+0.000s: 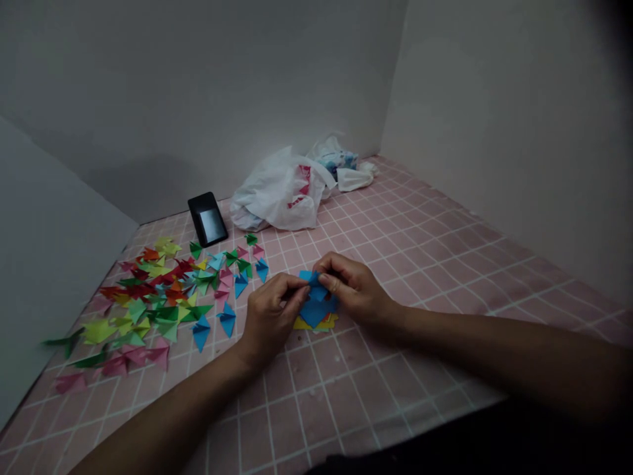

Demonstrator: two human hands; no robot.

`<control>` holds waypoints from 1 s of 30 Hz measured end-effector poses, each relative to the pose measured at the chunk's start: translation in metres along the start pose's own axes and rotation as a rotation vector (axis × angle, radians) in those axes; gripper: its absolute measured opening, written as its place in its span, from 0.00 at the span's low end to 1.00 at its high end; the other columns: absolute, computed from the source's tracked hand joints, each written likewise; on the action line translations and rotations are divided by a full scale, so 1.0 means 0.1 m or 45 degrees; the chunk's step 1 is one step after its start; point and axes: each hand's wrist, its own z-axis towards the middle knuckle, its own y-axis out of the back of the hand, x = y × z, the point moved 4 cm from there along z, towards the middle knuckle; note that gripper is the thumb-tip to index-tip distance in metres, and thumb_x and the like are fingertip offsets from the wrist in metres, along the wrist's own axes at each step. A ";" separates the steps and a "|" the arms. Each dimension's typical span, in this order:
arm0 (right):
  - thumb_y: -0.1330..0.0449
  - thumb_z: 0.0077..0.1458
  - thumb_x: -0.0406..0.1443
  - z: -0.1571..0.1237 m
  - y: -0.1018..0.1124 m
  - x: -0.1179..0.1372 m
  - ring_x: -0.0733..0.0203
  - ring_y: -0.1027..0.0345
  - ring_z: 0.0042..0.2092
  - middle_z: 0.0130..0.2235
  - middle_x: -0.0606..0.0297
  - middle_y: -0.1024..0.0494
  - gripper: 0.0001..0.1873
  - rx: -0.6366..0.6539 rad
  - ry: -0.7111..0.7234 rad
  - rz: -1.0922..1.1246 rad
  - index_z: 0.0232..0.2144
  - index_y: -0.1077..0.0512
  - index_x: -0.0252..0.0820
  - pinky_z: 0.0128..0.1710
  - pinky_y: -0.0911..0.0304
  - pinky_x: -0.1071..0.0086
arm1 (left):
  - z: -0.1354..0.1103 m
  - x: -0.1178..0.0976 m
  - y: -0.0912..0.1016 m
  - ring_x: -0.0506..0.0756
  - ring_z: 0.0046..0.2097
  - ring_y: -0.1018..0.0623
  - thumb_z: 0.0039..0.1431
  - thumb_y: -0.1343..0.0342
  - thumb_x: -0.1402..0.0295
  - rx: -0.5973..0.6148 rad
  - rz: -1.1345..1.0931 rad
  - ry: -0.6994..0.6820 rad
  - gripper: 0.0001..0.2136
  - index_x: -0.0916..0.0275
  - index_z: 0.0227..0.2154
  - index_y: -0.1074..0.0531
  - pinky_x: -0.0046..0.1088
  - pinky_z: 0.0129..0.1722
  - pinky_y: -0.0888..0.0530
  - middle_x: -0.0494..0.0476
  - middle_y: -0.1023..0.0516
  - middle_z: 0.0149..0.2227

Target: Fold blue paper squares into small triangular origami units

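Between my two hands is a piece of blue origami paper [313,284], partly folded. My left hand [273,309] pinches its left side between thumb and forefinger. On the other side, my right hand [352,289] grips the upper right edge, thumb in front. Directly below the held piece lies a stack of paper squares [315,315], blue on top with yellow edges showing underneath. The fingers hide part of the folds. Left of my left hand, a few blue folded paper cranes [227,320] rest on the checked cloth.
Many folded paper cranes [168,310] in red, green, yellow and pink spread over the left of the pink checked tablecloth [420,244]. Behind them lies a black phone-like device [208,219]. A white plastic bag [279,191] and a blue-and-white packet [336,158] sit by the wall.
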 end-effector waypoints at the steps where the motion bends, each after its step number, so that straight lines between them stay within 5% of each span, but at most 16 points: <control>1: 0.44 0.60 0.37 0.00 0.00 0.00 0.65 0.38 0.31 0.30 0.67 0.32 0.07 0.003 -0.013 0.016 0.30 0.34 0.41 0.31 0.40 0.70 | 0.00 0.01 0.00 0.52 0.31 0.21 0.61 0.40 0.69 -0.006 -0.021 0.042 0.04 0.62 0.32 0.23 0.25 0.30 0.25 0.54 0.20 0.29; 9: 0.38 0.54 0.37 0.05 0.00 -0.03 0.65 0.34 0.31 0.31 0.67 0.28 0.07 0.000 -0.107 0.165 0.35 0.29 0.40 0.30 0.38 0.70 | 0.01 0.04 0.00 0.51 0.27 0.20 0.55 0.36 0.65 -0.144 -0.505 0.447 0.06 0.62 0.31 0.24 0.23 0.29 0.23 0.50 0.21 0.25; 22: 0.40 0.53 0.34 0.04 -0.03 -0.02 0.67 0.34 0.25 0.26 0.71 0.30 0.04 0.022 -0.216 0.239 0.33 0.30 0.41 0.26 0.38 0.71 | 0.00 0.07 -0.01 0.49 0.28 0.20 0.55 0.35 0.65 -0.147 -0.567 0.464 0.07 0.62 0.31 0.25 0.22 0.30 0.24 0.49 0.21 0.27; 30: 0.42 0.55 0.33 0.02 -0.05 -0.02 0.67 0.34 0.25 0.27 0.71 0.30 0.06 0.045 -0.126 0.244 0.37 0.33 0.42 0.26 0.37 0.71 | -0.02 0.10 -0.01 0.50 0.28 0.24 0.55 0.36 0.64 -0.082 -0.431 0.472 0.07 0.62 0.30 0.25 0.24 0.29 0.28 0.50 0.24 0.26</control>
